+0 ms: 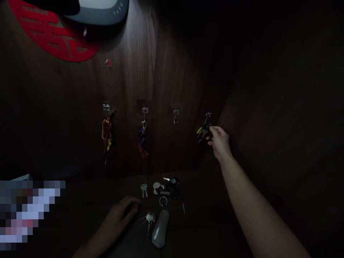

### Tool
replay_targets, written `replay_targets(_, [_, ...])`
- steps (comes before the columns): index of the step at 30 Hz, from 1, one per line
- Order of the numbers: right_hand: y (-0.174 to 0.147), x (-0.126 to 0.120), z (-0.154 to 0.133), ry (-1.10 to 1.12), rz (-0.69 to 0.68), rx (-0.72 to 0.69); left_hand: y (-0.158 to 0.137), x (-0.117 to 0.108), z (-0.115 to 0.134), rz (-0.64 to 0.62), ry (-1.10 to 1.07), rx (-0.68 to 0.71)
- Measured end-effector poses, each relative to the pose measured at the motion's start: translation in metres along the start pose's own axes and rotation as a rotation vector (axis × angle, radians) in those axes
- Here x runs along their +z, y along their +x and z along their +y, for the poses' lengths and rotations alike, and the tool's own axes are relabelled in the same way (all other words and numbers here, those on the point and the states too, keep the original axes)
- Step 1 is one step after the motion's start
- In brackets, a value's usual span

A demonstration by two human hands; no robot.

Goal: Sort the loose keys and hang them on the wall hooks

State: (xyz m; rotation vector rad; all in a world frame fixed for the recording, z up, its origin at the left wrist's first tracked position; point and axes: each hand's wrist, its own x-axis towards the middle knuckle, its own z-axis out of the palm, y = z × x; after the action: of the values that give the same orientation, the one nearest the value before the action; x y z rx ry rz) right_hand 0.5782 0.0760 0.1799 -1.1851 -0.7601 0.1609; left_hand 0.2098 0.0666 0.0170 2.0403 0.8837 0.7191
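Note:
Four metal hooks line a dark wood wall. My right hand is raised to the rightmost hook, its fingers closed on a yellow-and-dark key bunch just below that hook. My left hand lies on the dark shelf, fingers resting beside a small silver key and a grey key fob. A pair of silver keys and a dark key cluster lie just beyond it. The leftmost hook holds a red-and-yellow key bunch, the second a blue-and-red key bunch. The third hook is bare.
The scene is very dim. A red paper cutout and a grey rounded object are on the wall at top left. A small red pin sits below them. A blurred patch covers the lower left.

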Motion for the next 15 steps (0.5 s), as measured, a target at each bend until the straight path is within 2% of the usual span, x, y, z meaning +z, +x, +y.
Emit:
replay_targets(5, [-0.019,-0.005,0.016,0.075,0.075,-0.021,-0.001,-0.002,0.001,-0.004,0.003,0.003])
replay_targets(15, [-0.07,-0.006,0.04,0.134,0.065,0.119,-0.001,-0.006,-0.005,0.088,0.032,-0.014])
